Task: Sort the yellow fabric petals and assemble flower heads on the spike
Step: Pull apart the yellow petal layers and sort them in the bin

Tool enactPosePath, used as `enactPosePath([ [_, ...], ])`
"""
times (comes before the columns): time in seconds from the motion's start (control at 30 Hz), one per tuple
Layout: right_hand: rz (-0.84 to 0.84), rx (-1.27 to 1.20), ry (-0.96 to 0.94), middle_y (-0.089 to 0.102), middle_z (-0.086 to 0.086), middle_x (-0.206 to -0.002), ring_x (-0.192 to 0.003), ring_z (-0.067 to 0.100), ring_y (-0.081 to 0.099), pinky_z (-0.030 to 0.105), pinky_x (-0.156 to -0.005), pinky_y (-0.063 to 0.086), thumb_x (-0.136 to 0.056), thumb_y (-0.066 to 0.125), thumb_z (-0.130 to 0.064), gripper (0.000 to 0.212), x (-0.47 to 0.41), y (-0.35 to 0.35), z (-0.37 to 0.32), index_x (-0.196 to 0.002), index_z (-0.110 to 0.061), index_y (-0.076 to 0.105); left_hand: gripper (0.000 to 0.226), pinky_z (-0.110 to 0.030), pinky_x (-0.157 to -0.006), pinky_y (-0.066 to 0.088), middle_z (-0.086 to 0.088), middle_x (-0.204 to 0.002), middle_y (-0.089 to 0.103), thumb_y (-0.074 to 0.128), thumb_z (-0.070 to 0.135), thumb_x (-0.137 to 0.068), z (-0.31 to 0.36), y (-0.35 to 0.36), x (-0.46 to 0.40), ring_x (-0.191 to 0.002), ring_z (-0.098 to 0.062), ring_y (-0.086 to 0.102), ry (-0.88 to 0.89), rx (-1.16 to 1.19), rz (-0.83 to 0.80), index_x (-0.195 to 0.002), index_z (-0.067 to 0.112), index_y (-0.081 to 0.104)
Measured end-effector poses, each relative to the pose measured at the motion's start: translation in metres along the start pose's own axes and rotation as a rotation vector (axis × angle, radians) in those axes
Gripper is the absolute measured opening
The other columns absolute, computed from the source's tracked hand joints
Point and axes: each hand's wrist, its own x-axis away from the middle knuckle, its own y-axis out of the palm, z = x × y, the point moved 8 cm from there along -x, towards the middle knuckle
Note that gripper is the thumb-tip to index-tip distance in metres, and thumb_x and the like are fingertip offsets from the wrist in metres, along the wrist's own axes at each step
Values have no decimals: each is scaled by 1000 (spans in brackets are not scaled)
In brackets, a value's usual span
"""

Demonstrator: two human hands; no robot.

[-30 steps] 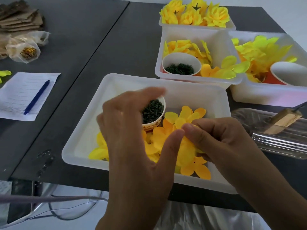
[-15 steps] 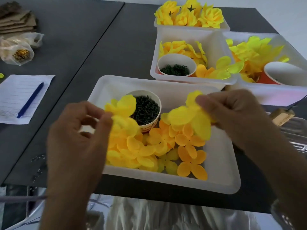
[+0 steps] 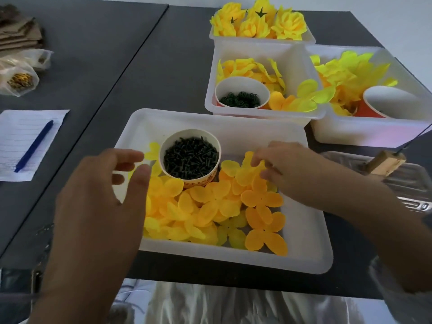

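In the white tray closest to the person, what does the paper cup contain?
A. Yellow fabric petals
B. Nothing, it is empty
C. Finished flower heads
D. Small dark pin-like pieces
D: the paper cup standing in the near white tray is filled with small dark pin-like pieces, while the yellow petals lie loose on the tray floor around it.

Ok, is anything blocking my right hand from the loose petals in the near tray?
Nothing visible. The right hand already touches the loose petals in the near tray; the cup of black pins stands off to its left.
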Motion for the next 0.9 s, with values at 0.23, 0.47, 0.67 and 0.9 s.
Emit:
enactPosePath([
  [0.23, 23, 288, -182, 45, -8, -84, -75, 12, 42, 22, -67, 28, -92, 52, -15, 16, -3, 16, -15, -88, -25, 41, 32, -37, -77, 45, 11, -110, 54, 39, 55, -94, 35, 22, 11, -107, -19, 51, 62, 25, -20, -109, 37, 60],
  [0.47, 149, -323, -211, 63, -8, -67, -64, 7, 59, 18, -57, 48, -78, 62, -40, 11, 29, -47, -8, -73, -31, 59, 26, -42, -87, 48, 25, -107, 57, 39, 63, -85, 59, 53, 27, -105, -2, 55, 85, 158, -181, -102, 50, 54],
  [0.67, 127, -902, -78, 69, 2, -61, -50, 6, 57, 14, -51, 46, -86, 62, -25, 16, 36, -31, -7, -77, -12, 63, 19, -12, -65, 49, 29, -91, 63, 56, 45, -87, 67, 74, 29, -83, 6, 61, 50, 335, -235, -105, 48, 51],
  [0.9, -157, -906, -90, 71, 7, -66, -54, 11, 65, 18, -54, 51, -83, 65, -22, 18, 52, 0, -17, -83, -4, 64, 20, -41, -63, 56, 15, -85, 68, 58, 33, -88, 70, 76, 31, -81, -7, 65, 86, 353, -319, -106, 41, 57],
])
